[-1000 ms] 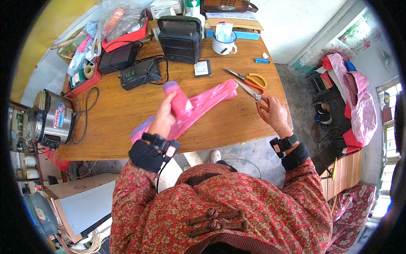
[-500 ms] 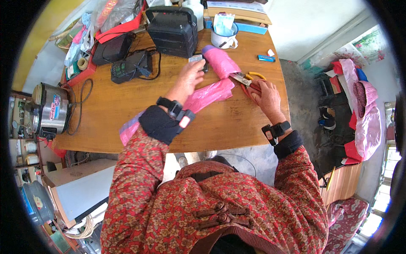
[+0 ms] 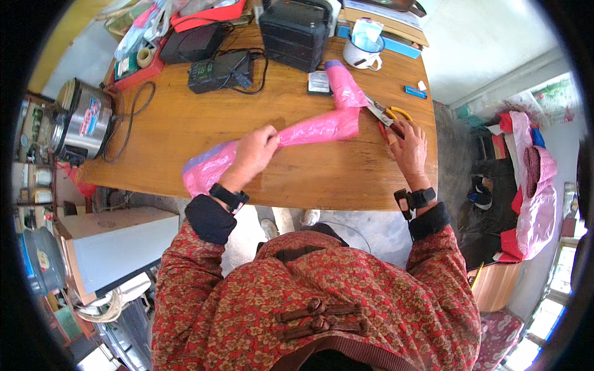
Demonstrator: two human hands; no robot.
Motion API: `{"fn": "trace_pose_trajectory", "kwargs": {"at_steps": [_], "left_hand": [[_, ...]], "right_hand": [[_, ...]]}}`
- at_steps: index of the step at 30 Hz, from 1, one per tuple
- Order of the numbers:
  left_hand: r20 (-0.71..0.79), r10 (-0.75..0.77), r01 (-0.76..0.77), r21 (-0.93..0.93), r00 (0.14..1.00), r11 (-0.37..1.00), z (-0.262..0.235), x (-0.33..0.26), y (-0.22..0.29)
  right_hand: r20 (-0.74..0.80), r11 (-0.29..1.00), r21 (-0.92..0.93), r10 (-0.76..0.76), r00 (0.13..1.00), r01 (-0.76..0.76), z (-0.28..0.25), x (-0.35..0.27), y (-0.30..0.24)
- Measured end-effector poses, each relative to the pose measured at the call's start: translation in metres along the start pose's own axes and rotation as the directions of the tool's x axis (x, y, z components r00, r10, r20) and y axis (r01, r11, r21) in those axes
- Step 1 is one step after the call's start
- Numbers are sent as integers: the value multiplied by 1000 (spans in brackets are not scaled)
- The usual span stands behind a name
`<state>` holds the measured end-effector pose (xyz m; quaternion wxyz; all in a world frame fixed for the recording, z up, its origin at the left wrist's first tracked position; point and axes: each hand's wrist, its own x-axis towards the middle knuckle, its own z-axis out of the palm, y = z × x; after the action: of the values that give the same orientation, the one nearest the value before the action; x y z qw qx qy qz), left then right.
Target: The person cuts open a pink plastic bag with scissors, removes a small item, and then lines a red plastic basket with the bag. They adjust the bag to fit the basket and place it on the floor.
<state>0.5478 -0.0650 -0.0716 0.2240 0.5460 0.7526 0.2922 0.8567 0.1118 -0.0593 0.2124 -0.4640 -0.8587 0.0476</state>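
My left hand (image 3: pixel 252 154) grips a long pink plastic bag (image 3: pixel 322 127) around its twisted middle. The bag lies across the wooden table (image 3: pixel 185 123); one end hangs over the near edge and the other bends up toward the far side. My right hand (image 3: pixel 409 148) rests on the table at the right, fingers on the handles of orange-handled scissors (image 3: pixel 388 115). The scissor blades point at the bag's bent far end and touch it or nearly so.
At the far side of the table stand a black box (image 3: pixel 294 31), a white mug (image 3: pixel 362 54), a black device with a cable (image 3: pixel 219 71) and a tape roll (image 3: pixel 145 57). A metal cooker (image 3: pixel 83 120) sits at the left edge. Pink cloth bundles (image 3: pixel 532 185) lie on the floor at the right.
The bag has come down from being held up and now lies stretched on the table. My left hand has slid back toward its near end. My right hand has stayed at the scissors.
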Motion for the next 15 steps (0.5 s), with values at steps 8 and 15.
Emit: {"fn": "trace_pose_trajectory", "kwargs": {"at_steps": [8,15], "left_hand": [[136,-81,159,-833,987,530,-51,-41,5],[215,-77,226,-957,974,182,-60,-72,2]], "right_hand": [[189,515,847,-59,980,-133,16,-8,-92],[418,-342,817,-206,885,-465,9,20,-159]]}}
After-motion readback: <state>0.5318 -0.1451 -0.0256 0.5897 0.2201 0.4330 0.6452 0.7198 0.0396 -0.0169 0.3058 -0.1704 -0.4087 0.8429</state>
